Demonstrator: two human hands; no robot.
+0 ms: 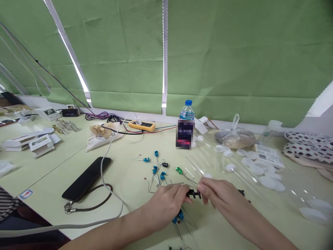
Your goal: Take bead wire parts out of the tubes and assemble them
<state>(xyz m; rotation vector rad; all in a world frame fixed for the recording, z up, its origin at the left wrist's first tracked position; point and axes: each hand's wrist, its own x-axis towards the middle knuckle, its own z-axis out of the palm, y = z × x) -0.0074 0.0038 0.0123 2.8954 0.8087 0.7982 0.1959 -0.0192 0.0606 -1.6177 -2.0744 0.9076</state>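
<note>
"Spotted the black plastic piece [194, 194]?"

"Yes. Lies at the near centre of the surface [130, 184], directly between the hands, long axis running roughly left to right."

"Held by which?"

"By both, apparently. Gripped at the left end by the left hand [168, 201], with fingers curled nearly closed; pinched at the right end by the right hand [218, 192], with thumb and fingertips together. Can't tell the length hidden inside either grip."

"Nearer to one?"

"To neither, clearly: bridges the gap."

"And close around?"

"Just below the left hand, blue fittings [179, 217] with thin metal stems. Farther off, a green fitting [179, 170]; left of that, a black fitting [164, 164]."

"Farther out?"

"To the right, clear tubes [241, 172] and round white caps [256, 169]. On the far side, a blue-capped bottle [186, 114]. To the left, a black phone [87, 178], crossed at the far end by a white cable [105, 156]."
</note>
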